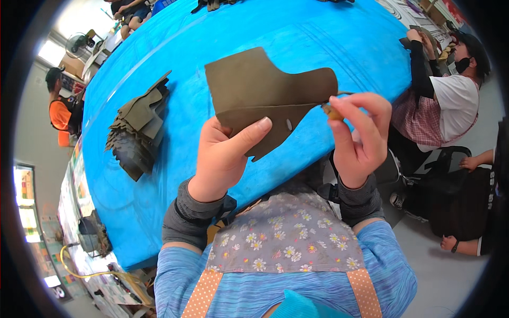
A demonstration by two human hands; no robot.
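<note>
An olive-brown boot-shaped piece of sheet material [260, 79], perhaps leather, is raised above the table, a seam or fold running across it. My left hand [222, 153] is closed on its lower left edge, thumb on top. Beside its right end, my right hand [363, 135] pinches a small amber-coloured object [332, 112] between thumb and fingertips. That object's tip meets the edge of the piece; its kind is too small to tell. A pale oval mark [289, 124] shows on the lower flap.
A fanned stack of similar olive-brown pieces [139, 122] lies left on the blue-covered table [175, 212]. One person [450, 95] works at the right edge, another [461, 206] is nearby, and a third [63, 106] sits far left. Dark items [214, 4] lie at the far edge.
</note>
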